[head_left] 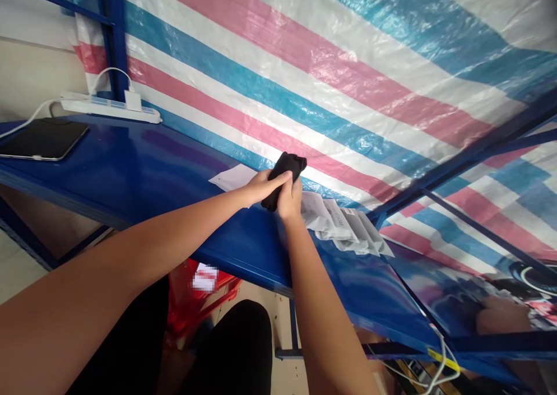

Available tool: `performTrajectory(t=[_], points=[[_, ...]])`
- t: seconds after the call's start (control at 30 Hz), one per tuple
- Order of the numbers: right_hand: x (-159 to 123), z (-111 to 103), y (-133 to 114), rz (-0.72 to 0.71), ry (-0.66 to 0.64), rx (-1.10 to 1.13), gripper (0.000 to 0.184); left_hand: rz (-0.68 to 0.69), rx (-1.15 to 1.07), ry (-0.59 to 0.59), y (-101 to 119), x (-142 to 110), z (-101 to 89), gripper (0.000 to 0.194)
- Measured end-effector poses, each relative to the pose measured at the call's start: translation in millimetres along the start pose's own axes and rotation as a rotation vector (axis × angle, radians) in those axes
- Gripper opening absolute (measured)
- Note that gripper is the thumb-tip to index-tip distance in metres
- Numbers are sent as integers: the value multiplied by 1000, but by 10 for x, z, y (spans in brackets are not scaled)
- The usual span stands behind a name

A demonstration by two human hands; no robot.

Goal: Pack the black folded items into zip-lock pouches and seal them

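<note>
A black folded bundle [285,171], seemingly of soft cloth, is held up over the blue table by both hands. My left hand [261,186] grips it from the left, with the thumb laid across its front. From the lower right my right hand [290,199] closes around it, and the two thumbs come close together. Behind my left hand lies a flat white sheet or bag [232,177]. Just right of my right hand, several grey-white plastic packets [348,227] overlap in a row. The fingers behind the bundle are hidden.
The blue table [143,169] runs along a striped tarp [243,64]. At the left end are a dark tablet [46,138] and a white power strip [108,106] with cables. A red plastic stool [185,299] is below the table. Blue frame bars [470,154] cross at right.
</note>
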State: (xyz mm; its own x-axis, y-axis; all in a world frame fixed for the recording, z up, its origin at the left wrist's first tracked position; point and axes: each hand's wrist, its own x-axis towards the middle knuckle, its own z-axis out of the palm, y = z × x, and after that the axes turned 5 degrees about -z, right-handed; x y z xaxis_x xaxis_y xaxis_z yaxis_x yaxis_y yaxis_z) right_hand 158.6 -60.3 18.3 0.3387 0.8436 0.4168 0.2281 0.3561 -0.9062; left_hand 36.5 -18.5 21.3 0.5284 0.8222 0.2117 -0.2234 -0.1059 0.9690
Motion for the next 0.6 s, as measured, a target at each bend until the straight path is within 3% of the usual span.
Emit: performTrajectory(t=[0.1,0.17,0.3,0.43,0.6], points=[[15,36,33,-94,111,-83,44,-8,-24,-20,4,-21,-4,60],[33,57,51,-76,118,-60,47,3,-28,-25,15,-24,-10,59],[52,90,9,112,50,185,63,-8,-28,29,46,2,-34,56],[43,73,-105,254,-53,385,73,-143,-98,111,80,56,-87,52],[65,14,-88,401,-116,454,71,-275,-303,-20,110,117,-180,45]])
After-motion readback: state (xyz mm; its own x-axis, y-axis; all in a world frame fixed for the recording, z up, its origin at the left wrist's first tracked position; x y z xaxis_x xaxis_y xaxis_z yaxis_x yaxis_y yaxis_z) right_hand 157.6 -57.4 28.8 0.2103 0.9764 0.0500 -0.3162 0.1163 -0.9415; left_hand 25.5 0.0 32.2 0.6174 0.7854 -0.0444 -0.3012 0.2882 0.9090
